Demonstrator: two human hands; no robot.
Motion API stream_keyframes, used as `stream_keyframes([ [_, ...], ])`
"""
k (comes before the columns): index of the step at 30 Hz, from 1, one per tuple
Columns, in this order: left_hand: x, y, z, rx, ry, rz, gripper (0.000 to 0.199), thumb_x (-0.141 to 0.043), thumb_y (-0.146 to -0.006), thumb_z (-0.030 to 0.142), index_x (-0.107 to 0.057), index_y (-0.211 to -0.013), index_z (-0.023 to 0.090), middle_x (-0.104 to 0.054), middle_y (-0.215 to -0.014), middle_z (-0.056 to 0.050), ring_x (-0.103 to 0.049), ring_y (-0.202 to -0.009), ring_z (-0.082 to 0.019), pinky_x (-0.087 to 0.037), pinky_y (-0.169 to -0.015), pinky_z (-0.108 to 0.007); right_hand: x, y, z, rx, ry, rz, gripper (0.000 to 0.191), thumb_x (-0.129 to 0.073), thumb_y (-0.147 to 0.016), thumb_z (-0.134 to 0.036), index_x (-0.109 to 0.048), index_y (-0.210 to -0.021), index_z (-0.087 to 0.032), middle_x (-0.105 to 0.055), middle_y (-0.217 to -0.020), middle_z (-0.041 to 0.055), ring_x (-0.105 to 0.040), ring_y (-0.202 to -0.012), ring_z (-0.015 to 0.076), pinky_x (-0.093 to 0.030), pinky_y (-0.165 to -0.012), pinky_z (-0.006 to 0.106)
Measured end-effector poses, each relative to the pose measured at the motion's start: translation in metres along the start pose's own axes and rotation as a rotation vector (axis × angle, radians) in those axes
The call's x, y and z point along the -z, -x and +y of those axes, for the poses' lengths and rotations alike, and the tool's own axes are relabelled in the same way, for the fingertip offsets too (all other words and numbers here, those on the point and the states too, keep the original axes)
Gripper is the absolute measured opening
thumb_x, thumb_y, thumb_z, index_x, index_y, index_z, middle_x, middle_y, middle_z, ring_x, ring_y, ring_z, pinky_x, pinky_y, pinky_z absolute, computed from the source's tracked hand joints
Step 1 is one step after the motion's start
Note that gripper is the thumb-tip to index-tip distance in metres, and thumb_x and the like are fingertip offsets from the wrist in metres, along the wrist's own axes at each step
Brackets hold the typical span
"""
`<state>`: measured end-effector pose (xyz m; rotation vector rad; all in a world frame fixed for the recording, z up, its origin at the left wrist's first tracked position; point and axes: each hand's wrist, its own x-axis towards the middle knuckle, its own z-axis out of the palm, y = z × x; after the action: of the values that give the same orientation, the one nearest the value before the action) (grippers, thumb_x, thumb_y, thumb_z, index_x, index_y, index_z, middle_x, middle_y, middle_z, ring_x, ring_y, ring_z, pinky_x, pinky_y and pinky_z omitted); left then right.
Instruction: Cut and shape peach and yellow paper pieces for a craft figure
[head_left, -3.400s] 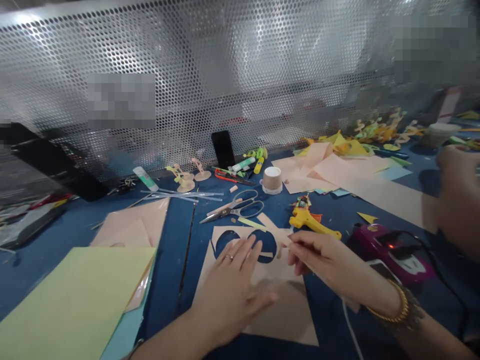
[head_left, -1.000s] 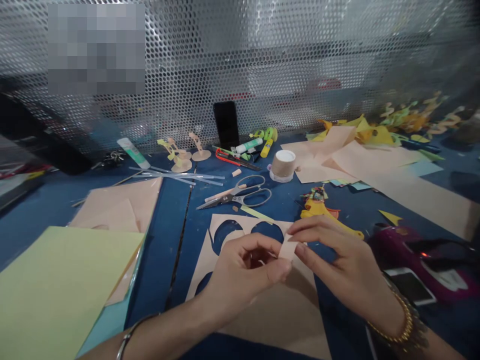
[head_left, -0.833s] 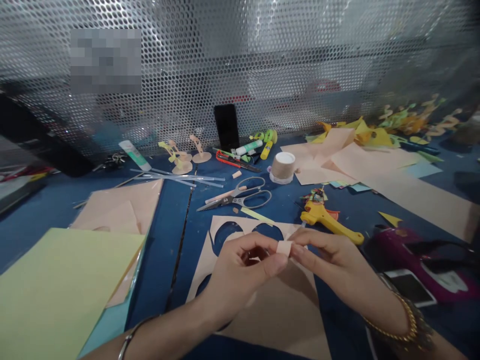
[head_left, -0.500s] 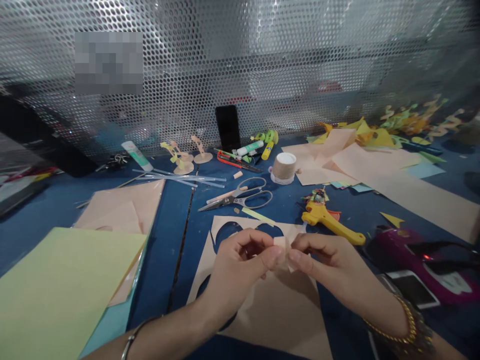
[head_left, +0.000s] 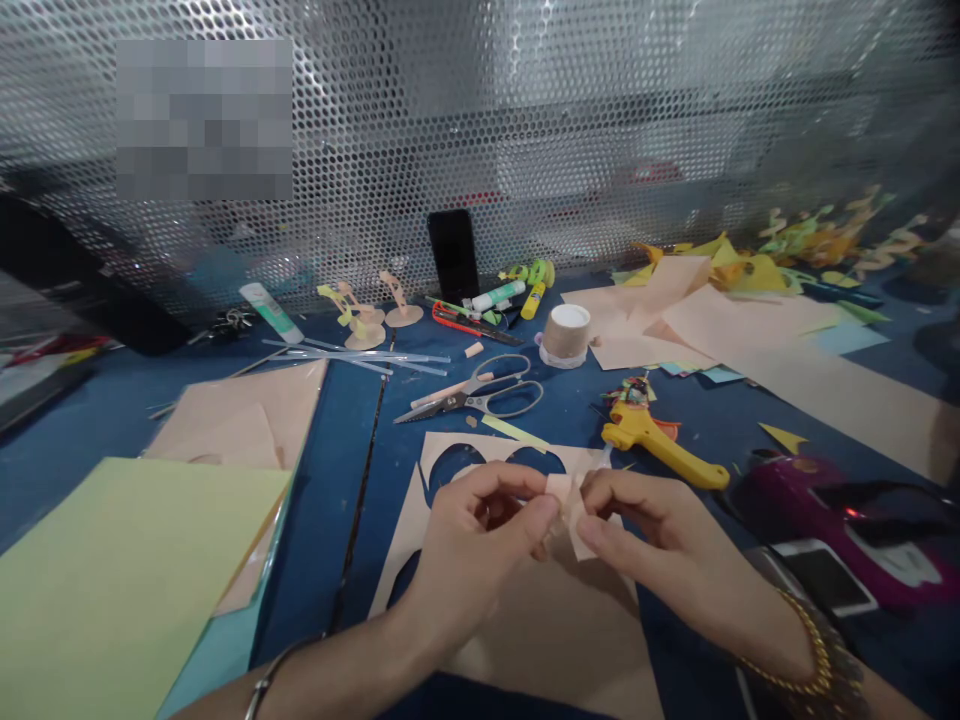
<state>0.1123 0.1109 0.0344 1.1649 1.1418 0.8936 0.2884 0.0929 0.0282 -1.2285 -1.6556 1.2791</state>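
Note:
A small strip of peach paper is pinched between my two hands. My left hand closes thumb and forefinger on its folded or rolled left end. On the other side, my right hand grips the part that hangs down, thumb in front. Both hands are above a peach paper sheet with round holes cut in it. Beyond the hands lie grey-handled scissors, partly over a thin peach roll. A yellow glue gun rests just past my right hand.
Yellow-green paper lies at left. Glue sticks, small paper figures, a cutter and an upright phone stand towards the perforated metal screen. A tape roll and paper scraps are at right.
The right end of the paper strip has turned and now hangs lower and shows more of its face. My right hand has shifted slightly; my left hand keeps its pinch.

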Motion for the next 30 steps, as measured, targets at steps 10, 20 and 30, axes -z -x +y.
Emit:
stream_keyframes([
  [10,0.0021,0.0045,-0.0068,-0.343,-0.195,-0.099,0.017,-0.063,-0.081,0.015,-0.076,-0.088,0.023,-0.069,-0.079,-0.004,-0.059,-0.072,-0.015,-0.046,-0.06,-0.024,0.0006,0.0001,-0.0002,0.033,-0.066,0.03,0.039,-0.047,-0.094,-0.045,-0.057,-0.067,-0.019,-0.056,-0.062,-0.0009,-0.051,-0.059,0.0121,-0.041,-0.053,0.023],
  [20,0.0027,0.0056,-0.0092,-0.302,-0.199,-0.094,0.013,-0.072,-0.078,0.028,-0.076,-0.09,0.024,-0.065,-0.092,-0.005,-0.06,-0.071,-0.015,-0.048,-0.058,-0.024,-0.0029,-0.0018,0.0034,0.028,-0.009,0.092,0.033,-0.052,-0.092,-0.045,-0.06,-0.074,-0.019,-0.057,-0.064,-0.0014,-0.054,-0.057,0.0111,-0.044,-0.051,0.022],
  [30,0.001,0.0049,-0.004,-0.148,-0.127,-0.009,0.013,-0.068,-0.081,0.026,-0.074,-0.091,0.021,-0.071,-0.083,-0.003,-0.063,-0.073,-0.016,-0.05,-0.066,-0.026,-0.0042,0.0028,-0.0005,0.381,0.252,0.397,0.004,-0.064,-0.085,-0.02,-0.064,-0.084,-0.023,-0.062,-0.08,-0.0001,-0.06,-0.073,0.0139,-0.048,-0.065,0.026],
])
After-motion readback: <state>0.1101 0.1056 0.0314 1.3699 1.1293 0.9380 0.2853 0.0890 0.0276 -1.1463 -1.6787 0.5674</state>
